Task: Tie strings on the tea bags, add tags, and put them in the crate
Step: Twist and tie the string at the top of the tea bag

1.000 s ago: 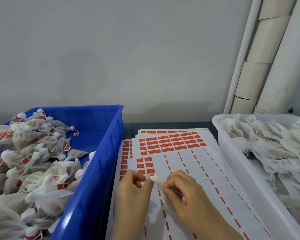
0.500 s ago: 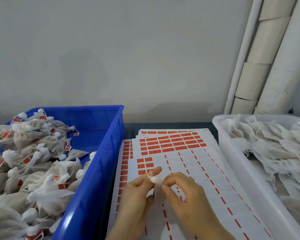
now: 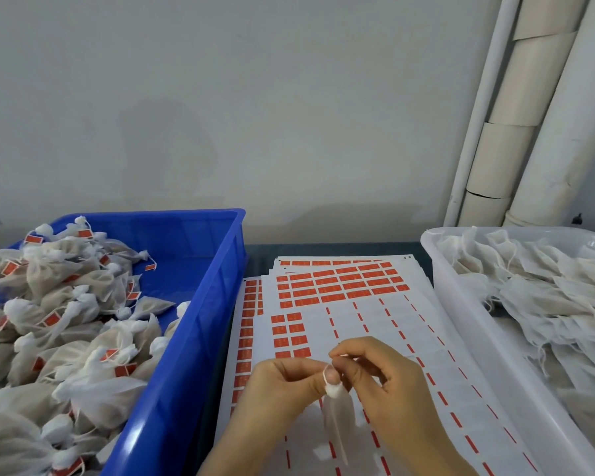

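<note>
Tea bag point(image 3: 335, 417) hung just above the sticker sheets point(image 3: 375, 324), its gathered neck pinched between thumb and forefinger of the left hand point(image 3: 279, 389), probably so the limp pouch dangled free with the neck bunched for knotting. A thin white string point(image 3: 325, 372) looped round the left thumb tip. The right hand point(image 3: 385, 383), fingers curled, pinched its end just beside the neck, seemingly to draw the knot tight. The bag looked like soft, half-transparent gauze, long and flat below a puffy white top. The sheets were smooth white paper with small orange-red rectangles, many rows peeled bare. Left of the sheets stood the blue plastic crate point(image 3: 200, 304), heaped with tied, tagged bags point(image 3: 49, 321). Right of them a white tub point(image 3: 461, 304) held loose untied bags point(image 3: 547, 286), both within easy reach.
</note>
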{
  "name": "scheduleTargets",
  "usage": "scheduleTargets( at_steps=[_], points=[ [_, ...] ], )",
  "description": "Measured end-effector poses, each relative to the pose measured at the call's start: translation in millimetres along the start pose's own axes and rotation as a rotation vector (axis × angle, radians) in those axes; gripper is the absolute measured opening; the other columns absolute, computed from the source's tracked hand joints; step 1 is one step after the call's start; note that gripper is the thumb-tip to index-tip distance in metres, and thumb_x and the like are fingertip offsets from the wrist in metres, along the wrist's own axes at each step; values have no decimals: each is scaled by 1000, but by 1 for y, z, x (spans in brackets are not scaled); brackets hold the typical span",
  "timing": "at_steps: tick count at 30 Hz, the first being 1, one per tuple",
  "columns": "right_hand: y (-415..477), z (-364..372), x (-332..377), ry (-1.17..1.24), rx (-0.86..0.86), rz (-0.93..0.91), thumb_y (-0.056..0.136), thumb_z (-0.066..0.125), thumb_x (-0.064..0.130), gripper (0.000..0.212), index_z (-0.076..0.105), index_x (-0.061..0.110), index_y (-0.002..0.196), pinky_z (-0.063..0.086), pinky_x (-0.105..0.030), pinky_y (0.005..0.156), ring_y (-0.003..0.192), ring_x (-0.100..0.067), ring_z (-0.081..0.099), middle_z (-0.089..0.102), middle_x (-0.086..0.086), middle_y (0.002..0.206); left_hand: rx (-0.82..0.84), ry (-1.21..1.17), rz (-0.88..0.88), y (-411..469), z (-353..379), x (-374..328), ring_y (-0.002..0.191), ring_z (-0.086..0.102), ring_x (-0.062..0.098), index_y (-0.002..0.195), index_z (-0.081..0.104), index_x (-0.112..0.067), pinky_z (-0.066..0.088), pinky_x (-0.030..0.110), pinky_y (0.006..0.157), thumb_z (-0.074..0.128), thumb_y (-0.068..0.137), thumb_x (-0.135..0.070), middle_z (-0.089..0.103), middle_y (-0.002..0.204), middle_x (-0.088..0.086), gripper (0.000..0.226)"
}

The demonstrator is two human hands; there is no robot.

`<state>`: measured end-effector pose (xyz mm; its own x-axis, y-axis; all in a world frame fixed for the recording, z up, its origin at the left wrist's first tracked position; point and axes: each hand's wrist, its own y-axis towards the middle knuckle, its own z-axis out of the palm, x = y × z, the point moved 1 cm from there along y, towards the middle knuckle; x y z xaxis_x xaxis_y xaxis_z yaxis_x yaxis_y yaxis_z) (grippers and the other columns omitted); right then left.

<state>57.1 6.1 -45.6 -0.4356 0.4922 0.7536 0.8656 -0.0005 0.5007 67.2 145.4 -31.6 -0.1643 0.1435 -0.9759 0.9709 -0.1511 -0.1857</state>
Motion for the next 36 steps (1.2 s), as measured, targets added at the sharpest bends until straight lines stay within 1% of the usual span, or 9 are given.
scheduleTargets(
  at_steps=[7, 15, 18, 20, 22, 24, 27, 31, 36],
  points=[
    [2, 2, -1, 137, 26, 145, 75, 47, 46, 15, 56, 43, 86, 43, -1, 66, 92, 14, 55, 57, 44, 89, -33, 10, 112, 4, 3, 10, 80, 66, 11, 61, 73, -30, 48, 10, 58, 68, 81, -14, 72, 76, -6, 27],
    [2, 3, -1, 166, 74, 226, 71, 50, 47, 23, 56, 46, 93, 50, -7, 70, 85, 1, 62, 66, 24, 82, -203, -2, 294, 3, 12, 13, 79, 66, 13, 83, 61, -20, 54, 17, 65, 59, 89, -12, 68, 78, -10, 11],
    [2, 4, 1, 178, 113, 255, 71, 49, 47, 21, 55, 46, 91, 47, -4, 69, 86, 2, 63, 65, 30, 83, -223, -53, 294, 1, 15, 12, 82, 66, 9, 87, 61, -16, 53, 15, 64, 58, 89, -11, 69, 81, -9, 6],
    [2, 4, 2, 245, 127, 295, 70, 45, 52, 24, 55, 43, 90, 43, 0, 62, 87, 13, 59, 60, 43, 82, -230, 2, 308, 1, 15, 12, 86, 66, 16, 85, 62, -18, 57, 26, 74, 62, 87, -12, 68, 87, -6, 5],
    [2, 6, 3, 241, 150, 318, 67, 45, 60, 33, 54, 42, 93, 46, -3, 63, 87, 12, 60, 63, 35, 83, -241, 112, 350, 1, 15, 12, 89, 62, 15, 81, 61, -23, 55, 25, 79, 66, 84, -14, 65, 91, -9, 11],
    [0, 8, 2, 186, 134, 316, 64, 47, 64, 40, 55, 41, 95, 53, -12, 74, 86, -3, 64, 66, 19, 87, -241, 112, 344, 1, 16, 12, 88, 63, 12, 80, 62, -25, 53, 17, 71, 66, 84, -12, 65, 88, -12, 14],
    [-1, 8, 1, 193, 118, 307, 73, 50, 55, 28, 55, 40, 96, 52, -13, 80, 89, -5, 64, 65, 19, 97, -193, -110, 225, 1, 18, 13, 87, 67, 8, 87, 63, -16, 53, 14, 62, 59, 88, -13, 71, 85, -13, 5],
    [0, 8, -1, 224, 160, 327, 91, 54, 29, 12, 54, 38, 98, 53, -13, 76, 83, -3, 66, 69, 14, 88, -180, -349, 135, 4, 14, 13, 87, 69, 17, 87, 62, -9, 57, 32, 75, 52, 89, -19, 72, 83, -4, 14],
    [0, 8, 0, 183, 115, 320, 79, 47, 52, 16, 54, 45, 92, 52, -10, 68, 78, 2, 65, 66, 23, 78, -148, -254, 193, 2, 15, 12, 82, 70, 7, 92, 60, -14, 55, 19, 60, 51, 90, -17, 73, 84, -13, 10]
  ],
)
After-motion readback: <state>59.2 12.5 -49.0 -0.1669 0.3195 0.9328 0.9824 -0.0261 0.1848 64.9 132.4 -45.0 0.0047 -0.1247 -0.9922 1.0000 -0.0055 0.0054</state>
